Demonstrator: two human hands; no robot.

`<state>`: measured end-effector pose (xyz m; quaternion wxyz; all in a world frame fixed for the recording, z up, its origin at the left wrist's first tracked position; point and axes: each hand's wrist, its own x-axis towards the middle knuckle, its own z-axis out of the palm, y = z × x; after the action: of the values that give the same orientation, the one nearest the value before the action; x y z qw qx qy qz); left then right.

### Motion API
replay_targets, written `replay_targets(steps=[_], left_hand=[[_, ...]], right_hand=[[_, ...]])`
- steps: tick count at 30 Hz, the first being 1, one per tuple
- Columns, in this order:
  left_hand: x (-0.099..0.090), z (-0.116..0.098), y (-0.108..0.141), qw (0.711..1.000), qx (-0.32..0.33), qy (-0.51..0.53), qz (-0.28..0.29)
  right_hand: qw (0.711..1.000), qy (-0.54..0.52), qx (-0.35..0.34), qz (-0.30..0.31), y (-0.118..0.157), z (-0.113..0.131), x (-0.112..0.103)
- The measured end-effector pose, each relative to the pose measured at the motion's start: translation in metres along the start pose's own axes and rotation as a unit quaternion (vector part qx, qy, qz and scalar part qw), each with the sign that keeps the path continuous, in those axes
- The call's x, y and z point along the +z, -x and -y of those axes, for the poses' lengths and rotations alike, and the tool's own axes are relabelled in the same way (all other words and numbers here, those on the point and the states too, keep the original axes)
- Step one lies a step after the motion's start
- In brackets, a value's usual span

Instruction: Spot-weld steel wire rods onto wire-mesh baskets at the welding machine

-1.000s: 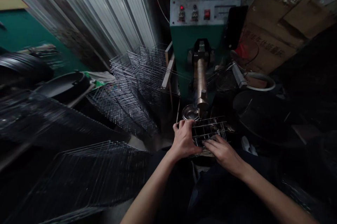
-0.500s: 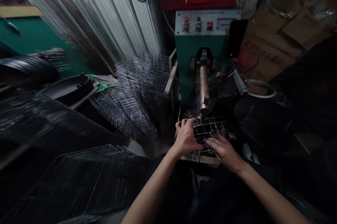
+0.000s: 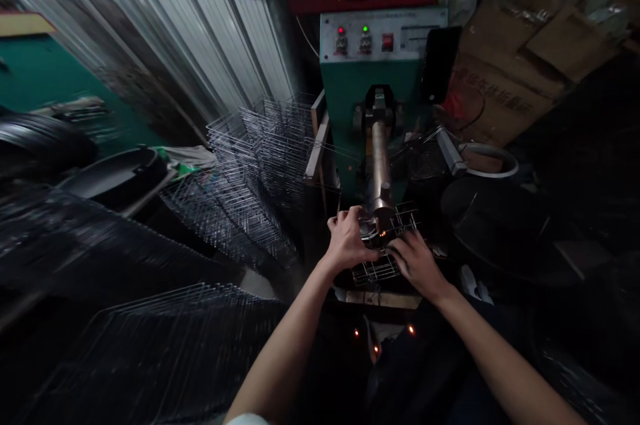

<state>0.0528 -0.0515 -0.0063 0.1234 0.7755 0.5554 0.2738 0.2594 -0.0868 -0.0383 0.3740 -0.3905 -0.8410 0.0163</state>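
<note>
A small wire rack (image 3: 376, 270) lies under the copper-coloured electrode arm (image 3: 381, 165) of a green spot welder (image 3: 345, 95). My left hand (image 3: 347, 238) is closed on the rack's left side, with thumb toward the middle and fingers curled at the far edge. On the right side, my right hand (image 3: 414, 258) grips the wires with bent fingers. An orange glow shows between the hands at the electrode tip, and several sparks fall below the rack. Red and green lamps are lit on the control panel (image 3: 383, 35). My fingers hide parts of the rack.
Stacks of wire grids (image 3: 250, 172) stand left of the welder, with more wire panels (image 3: 165, 338) at lower left. A black round pan (image 3: 113, 175) lies at far left. Cardboard boxes (image 3: 510, 92) and a metal ring (image 3: 493, 162) are at right.
The green lamp has lit and sparks have appeared at the electrode tip. The rack has shifted under the electrode, and my right hand's fingers have curled more. The view has shifted slightly.
</note>
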Motion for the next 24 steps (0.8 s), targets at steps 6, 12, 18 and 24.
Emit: replay_targets(steps=[6,12,18,24], left_hand=[[-0.002,0.008,-0.014,1.000,0.006,-0.004,0.008],[-0.010,0.012,-0.039,0.999,-0.001,0.003,0.032],[-0.010,0.061,-0.011,0.994,0.016,0.105,-0.001],[0.065,0.132,0.039,0.906,-0.105,0.396,0.109]], right_hand=[[0.999,0.046,0.017,-0.008,-0.007,-0.011,0.004],[0.994,-0.065,0.083,-0.026,-0.030,-0.023,-0.004],[0.858,-0.402,0.297,-0.119,0.003,-0.027,-0.048],[0.699,-0.509,0.459,-0.205,0.041,-0.023,-0.060]])
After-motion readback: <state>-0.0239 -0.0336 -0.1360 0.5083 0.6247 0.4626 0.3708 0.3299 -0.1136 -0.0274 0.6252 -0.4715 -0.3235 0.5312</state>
